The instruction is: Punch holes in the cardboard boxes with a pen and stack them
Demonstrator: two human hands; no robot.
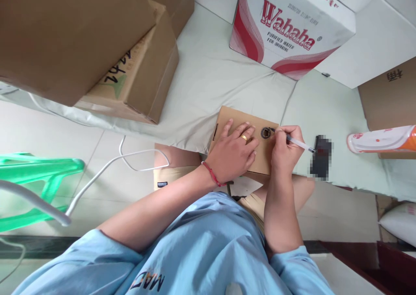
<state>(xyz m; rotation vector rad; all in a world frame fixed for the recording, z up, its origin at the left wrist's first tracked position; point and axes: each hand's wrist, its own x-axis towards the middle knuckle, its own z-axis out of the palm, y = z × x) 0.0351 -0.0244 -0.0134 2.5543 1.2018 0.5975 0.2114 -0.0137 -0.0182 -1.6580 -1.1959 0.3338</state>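
A small brown cardboard box (260,167) lies at the near edge of the cloth-covered table, partly over my lap. My left hand (232,152) rests flat on its top, fingers spread, with a gold ring on one finger. In my right hand (286,149) a pen (300,144) with a clear barrel is pinched, its tip pointing left. That tip meets a dark round ring (266,132) with a pale centre on the box top. Whether the ring is drawn or a separate object, I cannot tell.
A white and red Wahaba water carton (286,30) stands at the back. Large brown cartons (152,69) sit at the left. To the right are a blurred dark object (321,158) and an orange-white cylinder (380,139). A green stool (48,173) and white cable (97,170) are at lower left.
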